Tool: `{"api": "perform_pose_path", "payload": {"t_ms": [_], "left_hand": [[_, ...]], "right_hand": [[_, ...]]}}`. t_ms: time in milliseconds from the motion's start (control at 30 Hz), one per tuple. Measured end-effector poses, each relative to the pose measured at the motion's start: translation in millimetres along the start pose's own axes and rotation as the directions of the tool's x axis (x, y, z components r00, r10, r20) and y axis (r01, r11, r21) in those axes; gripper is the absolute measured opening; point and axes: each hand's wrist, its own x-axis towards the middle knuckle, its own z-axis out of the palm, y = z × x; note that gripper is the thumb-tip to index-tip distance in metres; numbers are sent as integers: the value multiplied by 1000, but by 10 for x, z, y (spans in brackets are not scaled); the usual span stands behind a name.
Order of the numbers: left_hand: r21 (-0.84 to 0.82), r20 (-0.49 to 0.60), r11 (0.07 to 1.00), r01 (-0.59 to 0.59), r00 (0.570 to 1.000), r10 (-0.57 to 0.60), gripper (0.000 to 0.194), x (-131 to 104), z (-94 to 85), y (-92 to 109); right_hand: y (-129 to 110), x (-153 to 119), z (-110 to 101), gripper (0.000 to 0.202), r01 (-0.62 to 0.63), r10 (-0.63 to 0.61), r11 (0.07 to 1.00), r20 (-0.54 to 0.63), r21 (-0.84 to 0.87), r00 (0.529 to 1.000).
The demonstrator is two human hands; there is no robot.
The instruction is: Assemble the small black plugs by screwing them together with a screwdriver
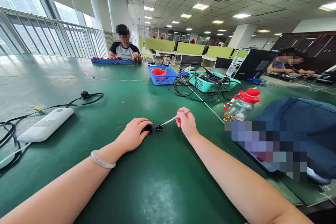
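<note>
Working from my distant seat, left to right, I see a long white plastic block (47,125) lying flat on the glossy green tabletop (118,189), well apart from the hands, perhaps parked there to leave the forearms room. My left arm reaches in from the lower left, a pale smooth bangle (102,161) at the wrist; the left hand (133,134) is low and palm down, its thumb and fingers curled around a black hollow piece (148,129), I judge to steady it against the table. Just right of that piece, on the tabletop between the hands, sits a small black part (159,127), not held by any finger. A slim screwdriver with a translucent purple handle (175,117) slants down to it, a tilt that probably keeps the part in sight; I cannot tell whether the tip touches. My right hand (186,122) pinches the handle pen-like, knuckles raised, the forearm angling in from the lower right
</note>
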Motion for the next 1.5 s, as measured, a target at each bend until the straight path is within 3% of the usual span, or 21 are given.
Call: {"api": "perform_pose_path", "payload": {"t_ms": [167, 333, 633, 900, 1133, 1233, 1333, 1433, 1500], "left_hand": [[24, -19, 999, 46, 999, -46, 46, -25, -18, 18], [52, 62, 998, -22, 998, 19, 61, -66, -17, 106], [12, 72, 996, -90, 993, 88, 50, -64, 62, 238], [-55, 48, 989, -136, 989, 138, 25, -98, 56, 378], [-59, 7, 996, -69, 998, 69, 22, -196, 59, 523], [-97, 13, 994, -60, 998, 61, 22, -362, 6, 573], [-148, 33, 987, -61, 997, 67, 23, -671, -107, 571], [-146, 51, 989, -3, 999, 10, 24, -1079, -270, 437], [-122, 40, 990, 66, 997, -62, 26, -1369, -398, 244]], "right_hand": [[-51, -102, 69, 21, 25, -25, 1000, 90, 7, 996], [-61, -107, 74, 20, 52, -54, 998, 30, 45, 998], [46, 59, -38, 14, 50, -44, 996, -80, 75, 996], [100, 114, -89, 11, 49, -39, 997, -175, 54, 984], [102, 121, -131, 11, 12, -4, 1000, -266, 28, 964], [98, 121, -143, 10, -3, 9, 1000, -288, 23, 958], [92, 122, -153, 10, -10, 16, 1000, -302, 22, 953], [90, 124, -159, 9, -9, 16, 1000, -304, 24, 953], [92, 128, -163, 9, -8, 17, 1000, -301, 29, 954]]}}
